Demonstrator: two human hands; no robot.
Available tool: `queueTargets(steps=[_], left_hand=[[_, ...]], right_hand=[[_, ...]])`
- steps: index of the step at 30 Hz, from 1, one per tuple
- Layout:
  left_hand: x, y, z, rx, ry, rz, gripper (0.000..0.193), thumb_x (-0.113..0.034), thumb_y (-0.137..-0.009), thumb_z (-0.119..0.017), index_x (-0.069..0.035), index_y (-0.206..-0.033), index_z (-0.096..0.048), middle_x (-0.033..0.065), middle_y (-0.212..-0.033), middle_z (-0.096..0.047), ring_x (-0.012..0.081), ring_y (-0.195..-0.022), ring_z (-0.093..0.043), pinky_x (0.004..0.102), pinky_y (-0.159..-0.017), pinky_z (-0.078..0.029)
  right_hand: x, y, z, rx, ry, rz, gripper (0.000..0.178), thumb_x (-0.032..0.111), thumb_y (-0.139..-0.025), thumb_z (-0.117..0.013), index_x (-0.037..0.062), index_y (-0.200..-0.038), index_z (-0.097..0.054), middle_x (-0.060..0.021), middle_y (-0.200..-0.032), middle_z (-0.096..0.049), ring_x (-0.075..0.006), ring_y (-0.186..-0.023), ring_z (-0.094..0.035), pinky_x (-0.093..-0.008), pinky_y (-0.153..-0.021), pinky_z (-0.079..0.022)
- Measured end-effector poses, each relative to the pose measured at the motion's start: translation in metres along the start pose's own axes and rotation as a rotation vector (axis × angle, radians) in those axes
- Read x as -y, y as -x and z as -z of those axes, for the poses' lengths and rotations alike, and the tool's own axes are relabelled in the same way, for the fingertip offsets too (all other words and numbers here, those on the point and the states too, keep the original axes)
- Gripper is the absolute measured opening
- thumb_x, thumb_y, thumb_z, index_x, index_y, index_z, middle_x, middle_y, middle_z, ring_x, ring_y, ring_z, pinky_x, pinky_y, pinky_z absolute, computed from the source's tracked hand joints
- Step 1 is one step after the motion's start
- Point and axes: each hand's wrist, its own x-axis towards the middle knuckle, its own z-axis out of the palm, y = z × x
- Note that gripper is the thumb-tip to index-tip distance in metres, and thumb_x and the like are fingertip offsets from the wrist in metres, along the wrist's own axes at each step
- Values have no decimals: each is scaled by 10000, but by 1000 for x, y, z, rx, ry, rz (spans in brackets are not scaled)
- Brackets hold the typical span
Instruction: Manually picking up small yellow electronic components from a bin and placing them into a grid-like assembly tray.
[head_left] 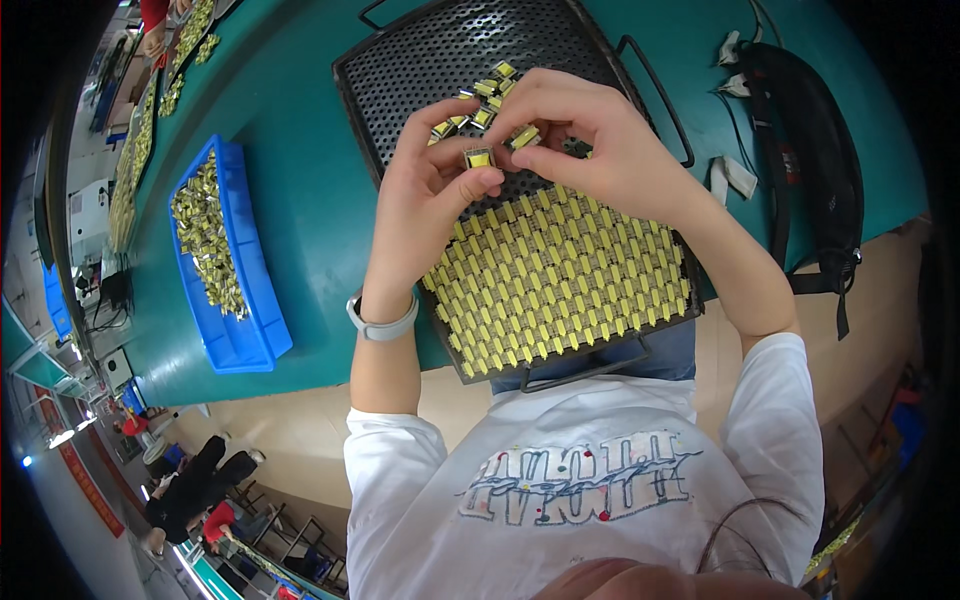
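My left hand (pixel 425 195) pinches a small yellow-taped transformer (pixel 480 158) between thumb and fingers. Just right of it, my right hand (pixel 595 135) grips another such transformer (pixel 523 137) with thumb and forefinger. Both hands are close together over a black perforated metal tray (pixel 430 60). Beyond my fingers a small heap of loose transformers (pixel 487 104) lies on the tray, partly covered by the hands. Nearer to me, tight staggered rows of transformers (pixel 560 270) fill the tray's front half, yellow sides up.
To the left, a blue plastic bin (pixel 265 310) holds many loose transformers on the green table (pixel 310 230). A black bag (pixel 815 150) with straps lies at the right, beside white cable ends (pixel 735 178). Another person's hand (pixel 155 42) shows at the far left.
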Motion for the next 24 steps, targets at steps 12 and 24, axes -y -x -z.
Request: queueTargets(steps=[12, 24], left_hand=[[2, 2, -1, 88, 29, -14, 344, -16, -932, -716, -31, -1149, -450, 131, -1072, -689, 195, -958, -725, 272, -791, -579], [5, 2, 0, 84, -22, -37, 361, -34, -905, -754, -21, -1143, -483, 103, -1071, -682, 166, -959, -714, 267, -807, -580]], right_hand=[[3, 0, 1, 49, 42, -14, 175, 24, -863, -723, 41, -1035, -700, -38, -1031, -622, -128, -891, -623, -248, -703, -503], [4, 0, 2, 71, 26, -17, 154, 31, -867, -723, 35, -1017, -686, -42, -1041, -614, -140, -923, -627, -257, -734, -520]])
